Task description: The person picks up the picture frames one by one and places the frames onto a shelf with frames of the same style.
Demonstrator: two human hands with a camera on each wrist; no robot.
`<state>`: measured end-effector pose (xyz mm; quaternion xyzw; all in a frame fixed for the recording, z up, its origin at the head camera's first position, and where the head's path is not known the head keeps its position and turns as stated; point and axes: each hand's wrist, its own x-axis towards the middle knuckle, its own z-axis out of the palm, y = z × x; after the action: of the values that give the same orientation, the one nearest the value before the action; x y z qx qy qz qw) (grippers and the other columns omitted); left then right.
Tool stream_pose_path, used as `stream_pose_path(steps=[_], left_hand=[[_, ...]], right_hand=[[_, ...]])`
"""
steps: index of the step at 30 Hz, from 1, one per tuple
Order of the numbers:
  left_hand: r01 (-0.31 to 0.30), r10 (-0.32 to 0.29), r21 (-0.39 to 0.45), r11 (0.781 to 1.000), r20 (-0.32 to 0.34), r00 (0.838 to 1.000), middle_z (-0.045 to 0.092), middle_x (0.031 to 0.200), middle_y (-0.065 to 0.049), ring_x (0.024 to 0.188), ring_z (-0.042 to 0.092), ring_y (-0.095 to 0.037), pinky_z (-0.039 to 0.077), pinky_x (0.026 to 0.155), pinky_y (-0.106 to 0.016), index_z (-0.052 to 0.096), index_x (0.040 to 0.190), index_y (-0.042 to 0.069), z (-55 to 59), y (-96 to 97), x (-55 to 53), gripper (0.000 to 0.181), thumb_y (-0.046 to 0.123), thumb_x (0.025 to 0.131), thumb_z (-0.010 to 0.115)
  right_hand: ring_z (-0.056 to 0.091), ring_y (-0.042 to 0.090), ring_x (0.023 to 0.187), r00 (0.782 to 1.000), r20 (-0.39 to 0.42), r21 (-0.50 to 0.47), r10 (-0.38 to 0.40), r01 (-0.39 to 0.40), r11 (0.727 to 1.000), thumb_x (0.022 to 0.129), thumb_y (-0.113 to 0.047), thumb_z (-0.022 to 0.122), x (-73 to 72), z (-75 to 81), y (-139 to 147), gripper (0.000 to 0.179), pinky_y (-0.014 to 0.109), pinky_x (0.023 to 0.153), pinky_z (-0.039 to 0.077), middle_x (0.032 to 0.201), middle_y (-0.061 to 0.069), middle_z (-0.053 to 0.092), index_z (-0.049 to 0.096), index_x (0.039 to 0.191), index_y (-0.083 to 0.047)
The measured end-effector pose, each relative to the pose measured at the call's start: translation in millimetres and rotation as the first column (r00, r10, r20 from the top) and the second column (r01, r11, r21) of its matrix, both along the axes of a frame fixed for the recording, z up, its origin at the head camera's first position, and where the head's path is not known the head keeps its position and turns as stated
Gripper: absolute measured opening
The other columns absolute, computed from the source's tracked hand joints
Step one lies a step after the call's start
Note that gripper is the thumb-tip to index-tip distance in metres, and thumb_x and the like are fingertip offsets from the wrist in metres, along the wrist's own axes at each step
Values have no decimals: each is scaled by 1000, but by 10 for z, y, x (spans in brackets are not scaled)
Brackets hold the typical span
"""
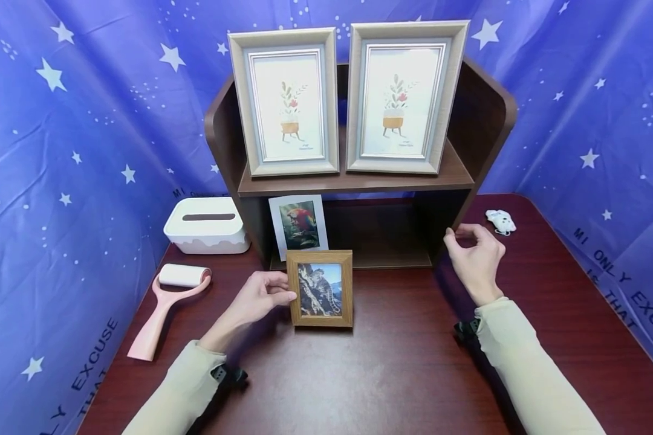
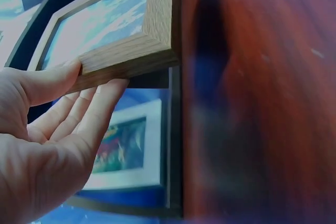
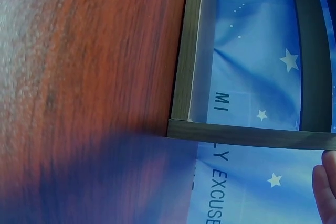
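Thumb and fingers of my left hand [image 1: 258,299] pinch the left side of a small wooden picture frame [image 1: 346,290], which holds a photo of a spotted cat on a rock. The frame is upright and slightly tilted back, in front of a brown two-tier shelf [image 1: 359,183]. Behind it, a white-bordered parrot picture [image 1: 298,225] leans in the lower compartment, its lower edge partly hidden. My right hand [image 1: 476,257] is at the shelf's right side panel, fingers loosely bent; in the right wrist view its fingertips [image 3: 328,169] lie against the panel's outer side.
Two large beige picture frames [image 1: 291,168] [image 1: 394,166] stand on the upper shelf. At the left are a white tissue box [image 1: 207,235] and a pink-handled lint roller [image 1: 160,314]. A small white object [image 1: 500,222] lies right of the shelf. Starry blue curtains [image 1: 87,151] surround the table.
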<state>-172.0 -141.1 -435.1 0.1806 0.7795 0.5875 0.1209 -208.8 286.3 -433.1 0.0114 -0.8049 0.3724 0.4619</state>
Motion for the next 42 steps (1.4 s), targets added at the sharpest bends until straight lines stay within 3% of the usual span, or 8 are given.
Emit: stream_pose_path(steps=[9, 20, 29, 42], left_hand=[[-32, 32, 7, 999, -4, 999, 69, 91, -13, 80, 66, -19, 56, 69, -34, 65, 108, -9, 98, 346, -168, 26, -1, 84, 70], [-107, 106, 30, 994, 18, 994, 67, 99, -18, 87, 66, -22, 55, 73, -30, 59, 116, -12, 129, 739, -534, 34, -3, 85, 68], [-155, 154, -18, 988, -43, 987, 67, 104, -18, 95, 65, -25, 52, 78, -28, 59, 120, -9, 140, 1005, -661, 37, 2, 86, 69], [-179, 180, 11, 984, -25, 983, 68, 102, -15, 92, 64, -21, 51, 81, -28, 65, 111, -6, 162, 1327, -900, 26, 2, 86, 68]], right_hand=[[57, 12, 65, 1000, -8, 28, 9, -9, 1000, 78, -14, 71, 13, 5, 4, 15, 21, 70, 36, 71, 11, 66, 68, 77, 1], [59, 19, 64, 1000, -8, 24, 11, -11, 1000, 78, -15, 71, -18, 36, 5, 16, 23, 69, 36, 71, 11, 66, 67, 77, 1], [59, 20, 65, 1000, -3, 49, 14, -14, 999, 79, -12, 71, 9, 27, 4, 13, 20, 67, 36, 73, 12, 65, 67, 78, 0], [59, 22, 64, 1000, -6, 38, 2, -2, 999, 78, -13, 71, -4, 10, 0, 14, 21, 66, 37, 72, 12, 65, 67, 78, 1]])
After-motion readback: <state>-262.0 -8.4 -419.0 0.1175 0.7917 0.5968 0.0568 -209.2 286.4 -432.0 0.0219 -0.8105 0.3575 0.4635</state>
